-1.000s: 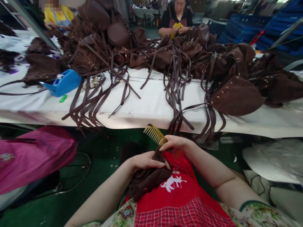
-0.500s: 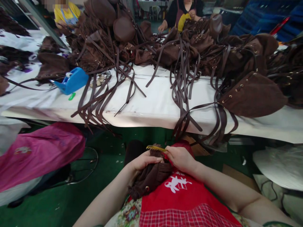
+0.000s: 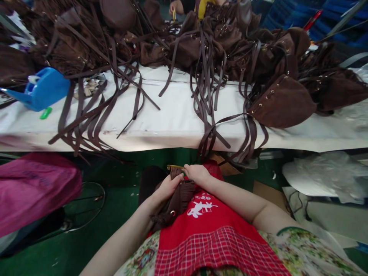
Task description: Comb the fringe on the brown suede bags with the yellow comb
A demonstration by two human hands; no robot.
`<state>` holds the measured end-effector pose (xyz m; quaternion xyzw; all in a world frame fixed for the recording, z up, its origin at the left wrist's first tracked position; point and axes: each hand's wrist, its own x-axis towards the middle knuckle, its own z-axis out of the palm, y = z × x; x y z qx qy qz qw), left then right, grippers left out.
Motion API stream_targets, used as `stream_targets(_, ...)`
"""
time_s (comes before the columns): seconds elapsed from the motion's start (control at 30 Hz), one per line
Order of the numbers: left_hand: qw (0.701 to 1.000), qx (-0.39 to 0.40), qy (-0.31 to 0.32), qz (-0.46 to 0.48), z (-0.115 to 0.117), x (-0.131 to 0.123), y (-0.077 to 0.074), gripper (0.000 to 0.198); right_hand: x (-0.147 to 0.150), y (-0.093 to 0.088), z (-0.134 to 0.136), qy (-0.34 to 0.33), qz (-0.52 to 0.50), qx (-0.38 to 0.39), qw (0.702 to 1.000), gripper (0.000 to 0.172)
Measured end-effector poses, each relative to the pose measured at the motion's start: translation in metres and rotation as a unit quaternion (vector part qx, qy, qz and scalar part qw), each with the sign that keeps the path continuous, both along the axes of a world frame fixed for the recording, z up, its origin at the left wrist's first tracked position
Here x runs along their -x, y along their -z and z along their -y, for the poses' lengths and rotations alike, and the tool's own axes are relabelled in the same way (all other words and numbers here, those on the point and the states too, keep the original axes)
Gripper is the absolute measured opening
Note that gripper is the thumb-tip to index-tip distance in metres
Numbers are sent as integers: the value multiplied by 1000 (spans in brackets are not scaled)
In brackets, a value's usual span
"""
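Note:
Over my lap, my left hand (image 3: 169,187) is closed on a dark brown fringed bag (image 3: 184,195), its thumb pressed on top of the fabric. A brass eyelet shows low on the bag. My right hand (image 3: 197,175) is closed round one end of a yellow comb (image 3: 174,167). The comb's teeth lie at the upper end of the brown fringe, just beyond my left thumb. Part of the comb is covered by my right fingers. A red apron (image 3: 201,230) lies beneath both hands.
A white-covered table (image 3: 161,126) stands ahead, heaped with brown bags (image 3: 283,101) whose straps (image 3: 207,88) hang over its edge. A blue tape dispenser (image 3: 47,90) sits at left. Pink cloth (image 3: 40,188) hangs at lower left. Across the table is a co-worker's hand (image 3: 176,7).
The view has shifted, so the table things and my hands appear further left and higher. The comb has moved slightly along the fringe. Both hands keep their holds.

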<state>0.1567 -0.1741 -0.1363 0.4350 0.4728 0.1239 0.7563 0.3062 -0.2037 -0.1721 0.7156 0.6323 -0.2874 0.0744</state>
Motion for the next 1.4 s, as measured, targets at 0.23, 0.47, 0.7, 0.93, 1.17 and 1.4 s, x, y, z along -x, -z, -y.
stream_targets(0.23, 987, -124, 101, -13, 9, 0, -25, 27, -36, 38, 15, 53, -11, 87, 995, 34)
stream_targets(0.47, 997, -68, 37, -29, 0, 15, -5, 23, -60, 14, 22, 74, -60, -20, 995, 48)
stream_targets(0.7, 997, -64, 42, 27, 1, 11, -6, 36, -23, -55, 40, -70, -154, -187, 968, 34)
stream_targets(0.93, 997, -45, 32, 46, 4, 17, -5, 37, -5, -66, 32, -137, -30, -156, 978, 28)
stream_targets(1.17, 989, -130, 56, 52, 8, 13, -23, 30, -4, -62, 27, -140, -4, -106, 984, 30)
stream_targets(1.4, 980, -173, 94, 40, 12, 13, -31, 30, -8, -32, 28, -110, -2, -79, 991, 33)
